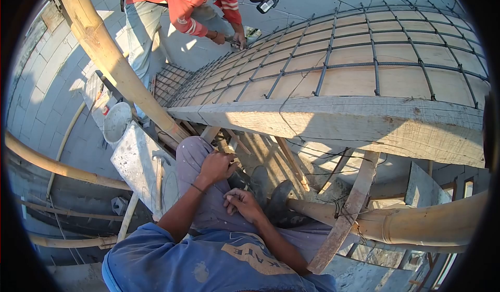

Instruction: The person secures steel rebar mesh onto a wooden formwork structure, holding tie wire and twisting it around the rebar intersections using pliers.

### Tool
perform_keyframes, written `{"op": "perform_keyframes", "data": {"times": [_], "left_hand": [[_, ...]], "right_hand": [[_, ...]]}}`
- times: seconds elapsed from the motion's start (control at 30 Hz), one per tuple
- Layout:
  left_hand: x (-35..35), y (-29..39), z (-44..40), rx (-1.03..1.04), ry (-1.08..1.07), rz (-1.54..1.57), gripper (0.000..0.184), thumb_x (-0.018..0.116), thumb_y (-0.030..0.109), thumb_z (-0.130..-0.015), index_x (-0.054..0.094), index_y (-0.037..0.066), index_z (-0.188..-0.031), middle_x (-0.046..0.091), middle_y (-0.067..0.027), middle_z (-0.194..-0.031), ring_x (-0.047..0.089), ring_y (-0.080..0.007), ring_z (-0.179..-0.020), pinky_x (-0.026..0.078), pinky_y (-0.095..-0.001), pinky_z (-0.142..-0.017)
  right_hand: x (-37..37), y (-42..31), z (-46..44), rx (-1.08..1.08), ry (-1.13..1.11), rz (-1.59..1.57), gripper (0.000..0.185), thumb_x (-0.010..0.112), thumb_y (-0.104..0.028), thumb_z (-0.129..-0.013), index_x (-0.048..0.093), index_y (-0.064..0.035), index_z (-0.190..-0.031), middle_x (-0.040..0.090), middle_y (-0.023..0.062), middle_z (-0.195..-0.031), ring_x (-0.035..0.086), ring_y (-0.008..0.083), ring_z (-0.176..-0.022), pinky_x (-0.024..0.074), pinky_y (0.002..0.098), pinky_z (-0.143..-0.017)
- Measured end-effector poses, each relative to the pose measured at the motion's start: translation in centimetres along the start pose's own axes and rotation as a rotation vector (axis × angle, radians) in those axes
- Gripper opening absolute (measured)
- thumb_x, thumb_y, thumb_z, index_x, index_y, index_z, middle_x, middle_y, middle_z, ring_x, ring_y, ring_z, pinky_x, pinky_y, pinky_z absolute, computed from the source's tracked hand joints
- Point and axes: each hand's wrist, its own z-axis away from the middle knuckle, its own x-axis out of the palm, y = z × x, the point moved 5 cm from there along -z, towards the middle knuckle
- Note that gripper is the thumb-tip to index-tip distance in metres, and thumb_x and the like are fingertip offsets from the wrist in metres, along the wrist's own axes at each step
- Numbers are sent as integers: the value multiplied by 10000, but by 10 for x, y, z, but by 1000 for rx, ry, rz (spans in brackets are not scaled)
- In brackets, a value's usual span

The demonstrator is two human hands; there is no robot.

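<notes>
My left hand (pixel 217 167) rests over my bent knee, in purplish-grey trousers (pixel 192 159), with its fingers curled. Whatever may lie inside those fingers is hidden. Just below and to the right, my right hand (pixel 243 205) lies against my leg with its fingers folded in and nothing visible in them. Dark boots (pixel 278 201) show beyond the hands. Left of my knee, a hammer (pixel 159 182) with a wooden handle lies on a mortar-smeared board (pixel 136 149). A long timber beam (pixel 333 117) runs in front of me, apart from both hands.
A rebar grid (pixel 377 58) covers the wooden formwork beyond the beam. A co-worker in a red shirt (pixel 182 5) bends over its far end, hands at the bars. Bamboo poles (pixel 96 37), a plank (pixel 349 208) and a bucket (pixel 117 123) surround me; gaps open below.
</notes>
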Motion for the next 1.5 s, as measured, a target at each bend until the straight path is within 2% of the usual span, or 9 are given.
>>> {"op": "perform_keyframes", "data": {"times": [0.07,0.13,0.23,0.57,0.63,0.93,1.17,1.23,1.5], "left_hand": [[0,0,0,-4,-3,-7,281,676,324,-866,732,59,-941,704,-149,-843,683,-335,-790,539,-438,-796],[-1,2,-1,-25,-58,-18,326,650,324,-874,733,75,-1067,725,-181,-849,698,-330,-818,521,-434,-867],[1,0,-1,8,2,-7,284,679,326,-866,732,56,-938,701,-146,-821,682,-331,-786,536,-438,-783],[3,-2,0,20,-2,-9,257,684,292,-858,733,55,-946,707,-130,-827,680,-321,-788,528,-428,-792],[2,0,-1,33,-20,-14,309,655,313,-882,735,48,-1018,715,-157,-786,688,-329,-768,523,-422,-829],[-2,4,-2,11,-17,36,301,660,309,-881,738,39,-989,723,-150,-797,689,-316,-784,522,-408,-846],[1,3,-2,27,1,29,293,672,301,-870,745,37,-976,719,-152,-790,686,-324,-777,527,-415,-831],[4,0,-2,7,-24,8,269,674,286,-874,753,79,-1026,736,-107,-830,686,-309,-789,530,-415,-828],[1,2,-3,-2,-38,10,266,685,296,-867,753,81,-1008,726,-143,-835,680,-344,-796,543,-441,-796]], "right_hand": [[0,0,0,-9,0,3,172,537,-106,-1032,621,32,-1093,662,98,-878,639,121,-672,539,259,-606],[0,1,0,7,4,-5,171,537,-102,-1032,621,34,-1092,662,98,-877,638,122,-671,537,259,-604],[-1,1,-1,-3,5,-3,174,537,-105,-1033,621,34,-1093,661,97,-876,638,122,-667,536,258,-601],[-3,5,-2,-10,-2,-17,184,528,-121,-1039,621,27,-1098,659,89,-868,640,121,-661,543,262,-596],[-2,3,-1,-14,-4,6,185,529,-126,-1039,620,23,-1102,658,87,-867,639,120,-661,543,261,-596],[-2,1,0,-8,-4,-1,180,535,-122,-1035,620,25,-1098,658,86,-866,638,118,-661,545,262,-598],[-4,4,-1,-19,7,-24,169,548,-123,-1027,624,19,-1075,667,91,-847,649,134,-660,555,280,-583],[-3,3,-1,-17,1,-9,176,539,-117,-1031,616,31,-1088,661,90,-858,643,123,-651,549,266,-593],[-5,3,-2,-29,13,-18,157,550,-116,-1020,623,17,-1062,671,95,-841,652,138,-651,548,281,-572]]}}
